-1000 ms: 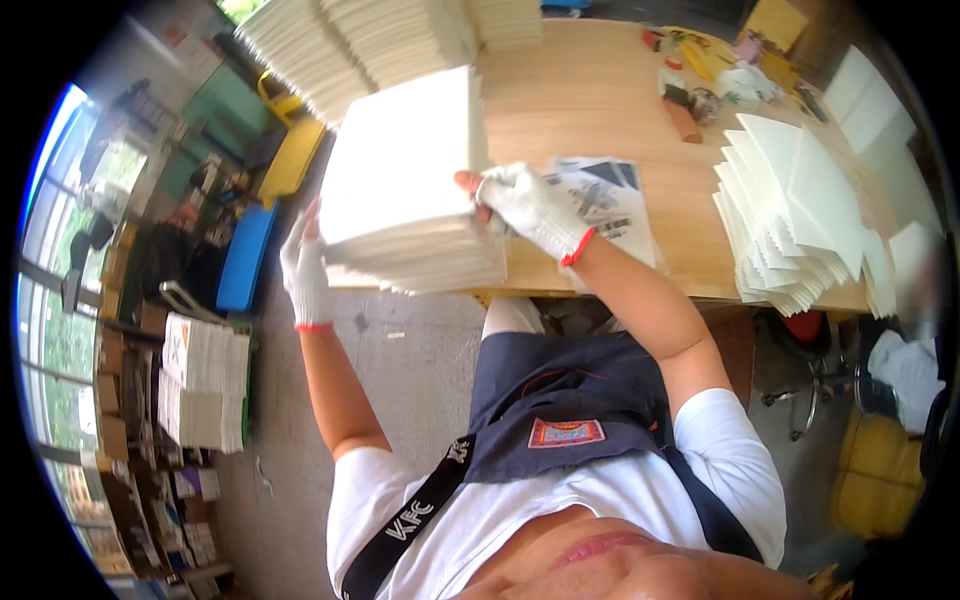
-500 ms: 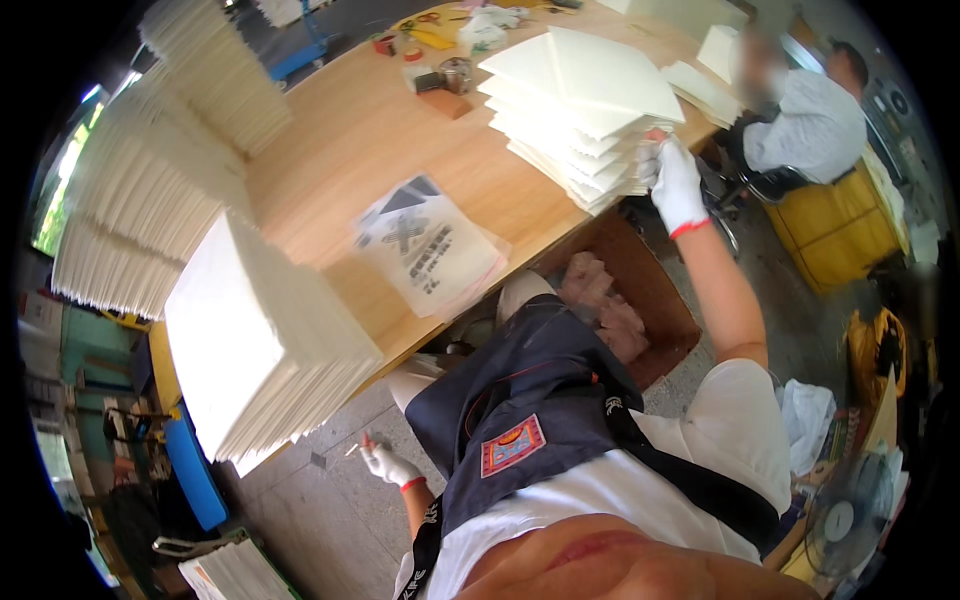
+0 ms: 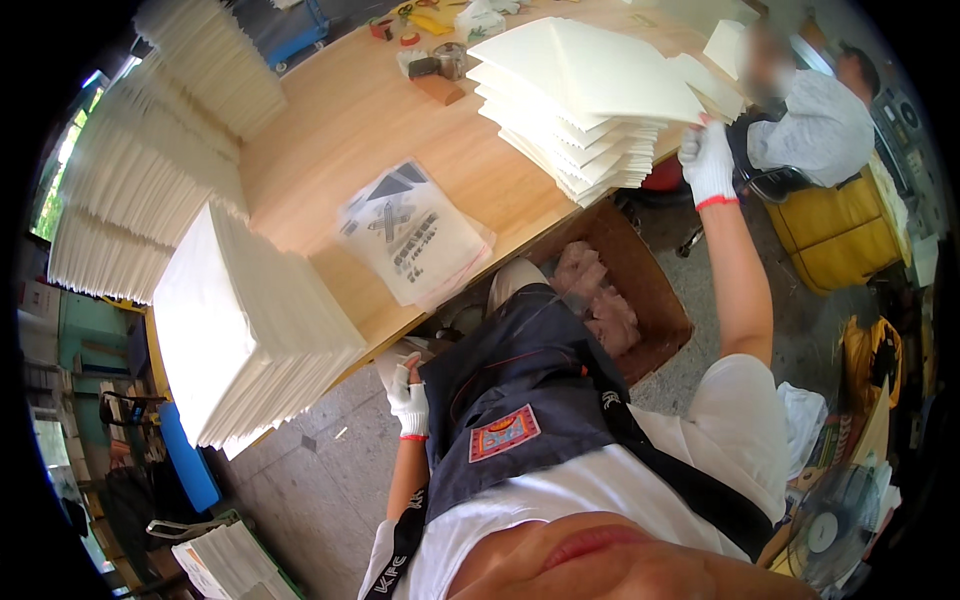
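My right hand, in a white glove with bare fingertips and a red cuff, pinches the right corner of the top white paper sheet. That sheet juts out past the uneven, layered stack of white paper under it. Gloved the same way, my left hand is by the table's near edge, fingers pointing up and apparently holding nothing. A small white scrap shows against the floor left of it, apart from the hand. Printed clear plastic bags lie on the table between the stacks.
Tall white paper stacks fill the wooden table's left side. Tape and a brown block lie at the far side. Beneath the near edge is a cardboard box with pink plastic. Another person sits at the right.
My right hand has moved right and slightly up, drawing the top sheet's corner outward. My left hand has risen toward the table edge; the small white scrap that was at its fingers is now apart from it.
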`<state>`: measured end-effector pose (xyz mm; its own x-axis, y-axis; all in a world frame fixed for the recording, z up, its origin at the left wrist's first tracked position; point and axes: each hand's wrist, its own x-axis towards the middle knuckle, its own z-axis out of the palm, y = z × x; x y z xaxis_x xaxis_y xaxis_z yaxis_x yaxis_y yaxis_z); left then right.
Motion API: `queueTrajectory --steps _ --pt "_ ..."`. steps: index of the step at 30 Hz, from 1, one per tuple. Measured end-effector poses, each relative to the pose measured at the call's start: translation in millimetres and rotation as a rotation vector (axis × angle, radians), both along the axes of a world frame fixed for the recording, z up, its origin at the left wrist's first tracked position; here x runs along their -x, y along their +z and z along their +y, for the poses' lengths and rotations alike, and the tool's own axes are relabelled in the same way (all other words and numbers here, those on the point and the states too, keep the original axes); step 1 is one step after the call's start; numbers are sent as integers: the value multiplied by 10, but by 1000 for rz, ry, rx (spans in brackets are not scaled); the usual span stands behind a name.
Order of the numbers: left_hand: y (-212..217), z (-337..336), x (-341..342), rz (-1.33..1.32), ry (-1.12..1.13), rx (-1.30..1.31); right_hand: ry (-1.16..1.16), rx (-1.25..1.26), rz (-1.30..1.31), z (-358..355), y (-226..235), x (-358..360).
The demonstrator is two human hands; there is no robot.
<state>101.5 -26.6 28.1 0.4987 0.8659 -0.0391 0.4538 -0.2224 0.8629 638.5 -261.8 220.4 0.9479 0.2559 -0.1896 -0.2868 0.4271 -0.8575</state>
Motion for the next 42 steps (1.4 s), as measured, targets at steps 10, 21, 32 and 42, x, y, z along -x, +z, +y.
queueTrajectory --steps 10,21,32,42 --pt "411 443 -1045 118 -370 -828 110 -74 -128 174 -209 235" --pt "282 824 -1489 750 -505 -637 473 108 -413 22 348 1677" --pt "298 902 -1411 451 -391 -711 658 203 436 224 -1127 2015" --pt "432 933 -1261 327 -227 -659 640 -10 418 298 -1649 1958"
